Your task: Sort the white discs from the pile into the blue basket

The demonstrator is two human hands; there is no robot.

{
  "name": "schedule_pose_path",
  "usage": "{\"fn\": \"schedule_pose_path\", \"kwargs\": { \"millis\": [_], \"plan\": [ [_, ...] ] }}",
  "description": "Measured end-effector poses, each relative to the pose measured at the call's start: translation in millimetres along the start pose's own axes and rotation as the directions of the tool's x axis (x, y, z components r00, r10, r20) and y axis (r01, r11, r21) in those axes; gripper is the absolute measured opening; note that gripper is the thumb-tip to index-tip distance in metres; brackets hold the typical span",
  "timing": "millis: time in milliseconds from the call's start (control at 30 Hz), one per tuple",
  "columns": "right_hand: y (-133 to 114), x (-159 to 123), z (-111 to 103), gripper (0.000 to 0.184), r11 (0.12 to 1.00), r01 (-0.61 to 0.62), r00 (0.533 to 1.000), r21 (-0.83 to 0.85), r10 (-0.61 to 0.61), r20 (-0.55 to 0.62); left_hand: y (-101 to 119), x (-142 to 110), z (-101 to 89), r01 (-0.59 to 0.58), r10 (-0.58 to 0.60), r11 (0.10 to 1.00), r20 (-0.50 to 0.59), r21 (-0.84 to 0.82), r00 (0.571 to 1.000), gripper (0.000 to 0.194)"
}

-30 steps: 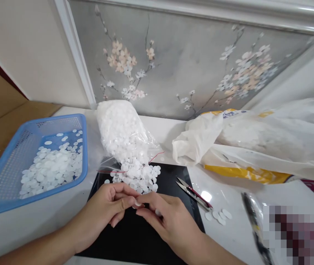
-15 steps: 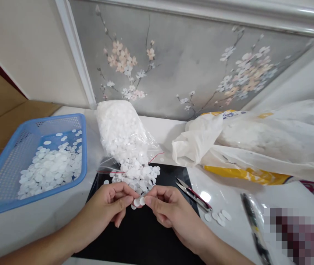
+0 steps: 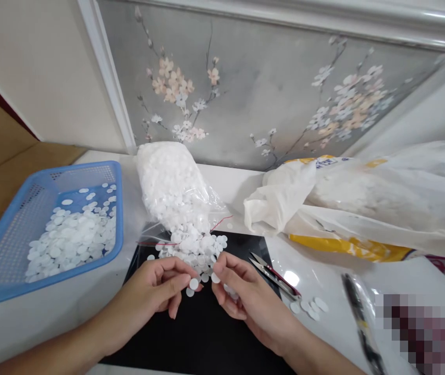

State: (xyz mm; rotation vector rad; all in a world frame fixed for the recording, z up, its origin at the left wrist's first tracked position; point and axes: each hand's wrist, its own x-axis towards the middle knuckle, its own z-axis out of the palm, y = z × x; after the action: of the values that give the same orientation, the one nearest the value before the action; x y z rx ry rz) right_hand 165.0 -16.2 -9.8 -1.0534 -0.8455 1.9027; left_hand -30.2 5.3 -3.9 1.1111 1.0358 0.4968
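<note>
Between thumb and fingers, my left hand (image 3: 168, 284) pinches a small white disc (image 3: 194, 284). A short way to its right, my right hand (image 3: 240, 291) pinches another white disc (image 3: 215, 277) at its fingertips. More white discs (image 3: 230, 291) show inside the curled fingers of my right hand. Both hands are above a black board (image 3: 199, 338). Just beyond them lies a heap of loose white discs (image 3: 193, 245), spilling from the mouth of a clear zip bag (image 3: 171, 182) filled with the same discs.
A blue basket (image 3: 119, 219) with many discs stands at the left. Thread snips (image 3: 275, 276) lie on the board's right edge, near several loose discs (image 3: 310, 307). Farther right are a white and yellow plastic bag (image 3: 347, 224) and a black pen-like object (image 3: 359, 317).
My hands have moved apart, the right one going up and to the right. The two discs that were side by side are now separated, one in each hand.
</note>
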Motion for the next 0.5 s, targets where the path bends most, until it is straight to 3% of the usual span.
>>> {"fn": "schedule_pose_path", "kwargs": {
  "millis": [133,233,333,500],
  "plan": [
    [-1.1,2.6,-1.7,0.042,1.0,0.019,1.0,-0.002,-0.019,-0.021,2.0,-0.2,-3.7,-0.035,0.035,0.999,-0.024,-0.002,0.999,0.03],
    [-2.8,4.5,-3.2,0.038,1.0,0.012,0.999,0.007,-0.012,-0.032,4.1,-1.1,-6.2,-0.003,-0.002,0.996,-0.063,-0.09,0.998,0.017],
    [-4.7,4.7,-3.5,0.034,1.0,-0.01,0.999,0.02,0.011,-0.046,5.9,-1.9,-7.0,-0.014,0.008,0.979,-0.027,-0.202,1.0,0.007],
    [-3.5,2.9,-4.0,0.037,1.0,0.007,1.0,-0.011,-0.007,-0.03,6.4,-3.3,-6.0,-0.075,0.073,0.966,-0.018,-0.249,0.997,0.013]
  ]
}}
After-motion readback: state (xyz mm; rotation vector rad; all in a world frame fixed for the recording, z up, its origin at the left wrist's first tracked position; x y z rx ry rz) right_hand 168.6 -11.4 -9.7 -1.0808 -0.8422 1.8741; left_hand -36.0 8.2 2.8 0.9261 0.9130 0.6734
